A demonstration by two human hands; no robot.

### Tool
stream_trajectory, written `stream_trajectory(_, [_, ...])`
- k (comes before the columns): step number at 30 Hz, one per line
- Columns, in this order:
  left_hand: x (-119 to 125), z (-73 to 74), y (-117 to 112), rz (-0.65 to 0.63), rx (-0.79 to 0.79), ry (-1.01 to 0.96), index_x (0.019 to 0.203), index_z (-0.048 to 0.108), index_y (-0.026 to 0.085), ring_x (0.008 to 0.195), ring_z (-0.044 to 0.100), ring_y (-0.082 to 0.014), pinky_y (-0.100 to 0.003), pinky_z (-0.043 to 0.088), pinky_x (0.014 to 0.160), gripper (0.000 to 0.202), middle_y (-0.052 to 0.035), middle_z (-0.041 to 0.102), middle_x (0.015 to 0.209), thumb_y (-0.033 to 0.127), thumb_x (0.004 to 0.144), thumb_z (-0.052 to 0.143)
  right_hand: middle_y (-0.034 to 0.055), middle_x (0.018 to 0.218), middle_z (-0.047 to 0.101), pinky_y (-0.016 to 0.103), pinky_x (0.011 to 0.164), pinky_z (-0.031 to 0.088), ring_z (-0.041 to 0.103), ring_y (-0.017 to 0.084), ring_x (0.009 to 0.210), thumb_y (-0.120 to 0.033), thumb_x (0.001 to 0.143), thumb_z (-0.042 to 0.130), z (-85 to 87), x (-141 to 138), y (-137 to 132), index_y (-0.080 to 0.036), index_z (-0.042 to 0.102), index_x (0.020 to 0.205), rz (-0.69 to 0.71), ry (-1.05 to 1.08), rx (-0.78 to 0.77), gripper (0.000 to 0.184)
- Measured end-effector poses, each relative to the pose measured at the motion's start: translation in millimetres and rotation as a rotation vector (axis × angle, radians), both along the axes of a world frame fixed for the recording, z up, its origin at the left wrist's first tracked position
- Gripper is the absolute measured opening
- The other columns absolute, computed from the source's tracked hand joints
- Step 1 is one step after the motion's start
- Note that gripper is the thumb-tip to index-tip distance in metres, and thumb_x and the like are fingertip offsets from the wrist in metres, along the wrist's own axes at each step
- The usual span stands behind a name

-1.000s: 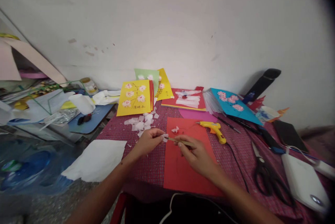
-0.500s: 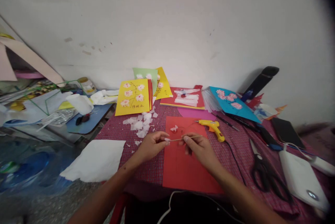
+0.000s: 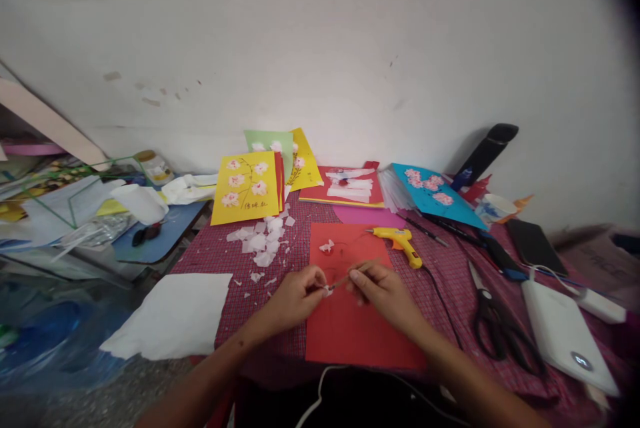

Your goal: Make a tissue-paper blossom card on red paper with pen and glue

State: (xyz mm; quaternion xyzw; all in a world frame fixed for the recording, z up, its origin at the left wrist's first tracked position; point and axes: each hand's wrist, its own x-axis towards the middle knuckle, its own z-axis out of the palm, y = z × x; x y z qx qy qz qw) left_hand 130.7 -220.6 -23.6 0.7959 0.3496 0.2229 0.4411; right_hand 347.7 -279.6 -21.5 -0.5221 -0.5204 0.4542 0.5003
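Over the red sheet point(image 3: 365, 328), my left hand point(image 3: 299, 296) pinches a small piece of white paper point(image 3: 327, 291) between thumb and fingertips. My right hand point(image 3: 384, 289) grips a thin wooden stick point(image 3: 342, 280), which slants down to the left with its tip at the paper piece. A pink-and-white paper flower point(image 3: 327, 247) lies on the upper left of the red sheet, above my hands. Thin drawn lines show faintly beside it. Loose white paper squares point(image 3: 263, 241) are scattered on the checked cloth beyond my left hand.
A yellow glue gun point(image 3: 400, 240) lies right of the sheet, its cord running down. Black scissors point(image 3: 500, 328) and a white power bank point(image 3: 567, 338) are farther right. White tissue point(image 3: 170, 315) lies left. Flower cards point(image 3: 247, 188) and a blue card point(image 3: 435, 195) stand at the back.
The stick has gone from nearly level to slanting, its left tip lower and now visible at the paper piece. Both hands sit slightly lower. The whole view has shifted a little.
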Motion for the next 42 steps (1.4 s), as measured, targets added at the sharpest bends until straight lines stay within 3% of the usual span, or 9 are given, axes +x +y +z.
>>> stream_trajectory(3, [12.8,0.0,14.8,-0.027,0.165,0.095,0.088,0.056,0.02,0.072,0.059,-0.0154,-0.026,0.04,0.064,0.004,-0.0005,0.065,0.08,0.022,0.091,0.055,0.0026,0.072,0.067,0.026,0.053,0.045,0.057,0.013,0.054,-0.044,0.095,0.056,9.7,3.8,16.2,-0.02,0.064,0.077,-0.023,-0.232,0.107,0.031])
stream_trajectory(8, [42.9,-2.3,57.2,-0.071,0.42,0.251,0.096,0.056,0.02,0.072,0.06,-0.0194,-0.029,0.038,0.063,0.007,-0.0031,0.066,0.082,0.026,0.093,0.054,0.003,0.074,0.068,0.026,0.058,0.043,0.061,0.016,0.061,-0.036,0.096,0.049,24.8,13.6,52.4,-0.021,0.061,0.078,-0.078,-0.528,0.176,0.026])
stream_trajectory(14, [58.9,-5.6,90.8,-0.049,0.437,0.191,0.092,0.057,0.021,0.074,0.061,-0.0178,-0.027,0.039,0.064,0.008,-0.0014,0.067,0.084,0.018,0.085,0.059,0.0014,0.066,0.064,0.024,0.055,0.034,0.058,0.016,0.061,-0.024,0.092,0.048,15.7,17.1,82.9,-0.02,0.056,0.072,-0.141,-0.708,0.171,0.022])
stream_trajectory(19, [52.4,-8.9,96.5,-0.026,0.405,0.157,0.088,0.055,0.021,0.074,0.063,-0.0169,-0.026,0.04,0.064,0.007,-0.0009,0.069,0.082,0.014,0.088,0.053,0.0019,0.067,0.066,0.024,0.055,0.03,0.058,0.016,0.061,-0.023,0.093,0.049,6.8,13.0,90.2,-0.02,0.056,0.073,-0.148,-0.736,0.179,0.022])
stream_trajectory(29, [41.7,-15.3,96.8,0.032,0.351,0.126,0.09,0.057,0.02,0.077,0.065,-0.0172,-0.027,0.043,0.066,0.007,-0.002,0.07,0.085,0.014,0.089,0.053,0.0032,0.069,0.068,0.024,0.054,0.028,0.057,0.015,0.059,-0.02,0.095,0.049,6.6,7.7,91.0,-0.019,0.059,0.074,-0.136,-0.807,0.154,0.023])
stream_trajectory(37, [45.0,-20.9,94.8,-0.009,0.534,0.245,0.081,0.061,0.02,0.084,0.06,-0.0212,-0.032,0.045,0.074,0.004,-0.005,0.065,0.084,0.017,0.082,0.059,0.0057,0.074,0.071,0.025,0.055,0.027,0.058,0.015,0.06,-0.02,0.093,0.055,10.0,0.8,94.2,-0.019,0.062,0.078,-0.089,-0.875,0.199,0.016])
stream_trajectory(42, [44.7,-19.8,92.8,-0.011,0.511,0.21,0.084,0.063,0.02,0.085,0.06,-0.0217,-0.032,0.046,0.074,0.012,-0.0053,0.066,0.085,0.012,0.077,0.057,0.0036,0.068,0.069,0.024,0.054,0.027,0.058,0.015,0.058,-0.021,0.093,0.051,12.5,4.5,90.7,-0.019,0.06,0.074,-0.141,-0.839,0.196,0.021])
